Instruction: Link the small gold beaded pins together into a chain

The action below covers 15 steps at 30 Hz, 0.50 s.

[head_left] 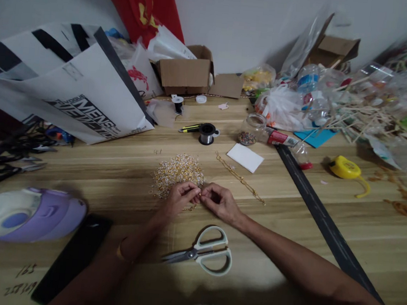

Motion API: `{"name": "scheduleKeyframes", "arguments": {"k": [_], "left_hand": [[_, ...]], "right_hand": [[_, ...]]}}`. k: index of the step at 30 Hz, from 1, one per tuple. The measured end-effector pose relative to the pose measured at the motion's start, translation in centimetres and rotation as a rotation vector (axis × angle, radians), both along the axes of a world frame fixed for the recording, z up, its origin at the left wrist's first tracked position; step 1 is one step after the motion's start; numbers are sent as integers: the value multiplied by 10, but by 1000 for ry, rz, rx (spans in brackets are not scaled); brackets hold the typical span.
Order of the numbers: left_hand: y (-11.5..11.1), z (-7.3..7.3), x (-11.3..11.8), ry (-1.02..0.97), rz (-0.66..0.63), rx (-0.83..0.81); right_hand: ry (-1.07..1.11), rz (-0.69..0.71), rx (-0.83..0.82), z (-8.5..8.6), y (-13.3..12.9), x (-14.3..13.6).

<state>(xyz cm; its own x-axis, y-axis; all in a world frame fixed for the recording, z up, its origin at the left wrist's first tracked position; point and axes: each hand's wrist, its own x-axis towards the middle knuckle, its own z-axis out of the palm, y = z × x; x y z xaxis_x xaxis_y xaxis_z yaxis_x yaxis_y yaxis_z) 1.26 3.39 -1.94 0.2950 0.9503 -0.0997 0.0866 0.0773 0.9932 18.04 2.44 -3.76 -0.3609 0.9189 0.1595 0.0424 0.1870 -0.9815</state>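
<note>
My left hand (184, 196) and my right hand (219, 202) meet fingertip to fingertip over the wooden table. Both are closed in a pinch on a short gold beaded chain (191, 208), part of which shows below the left fingers. The fingers hide how its end is held. Just behind my left hand lies a heap of clear and gold beads (178, 169). A longer gold chain (239, 176) is stretched out to the right of the heap. Nearer to me rest scissors with pale handles (211, 251), their blades pointing left.
Behind the beads are a wire spool (207, 133), a jar of beads (250, 134) and a white card (245, 157). A yellow tape measure (346, 167) sits right of a dark strip (320, 211). Left are a purple-and-white bottle (44, 216), black phone-like slab (73, 257) and paper bag (68, 96).
</note>
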Motion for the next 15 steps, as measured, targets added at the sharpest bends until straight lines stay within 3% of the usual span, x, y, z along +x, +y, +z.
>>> {"name": "scheduleKeyframes", "arguments": {"k": [15], "left_hand": [[-2,-3,2,-22,11,-17]], "right_hand": [[-48,-3,-9,1,0,-1]]}}
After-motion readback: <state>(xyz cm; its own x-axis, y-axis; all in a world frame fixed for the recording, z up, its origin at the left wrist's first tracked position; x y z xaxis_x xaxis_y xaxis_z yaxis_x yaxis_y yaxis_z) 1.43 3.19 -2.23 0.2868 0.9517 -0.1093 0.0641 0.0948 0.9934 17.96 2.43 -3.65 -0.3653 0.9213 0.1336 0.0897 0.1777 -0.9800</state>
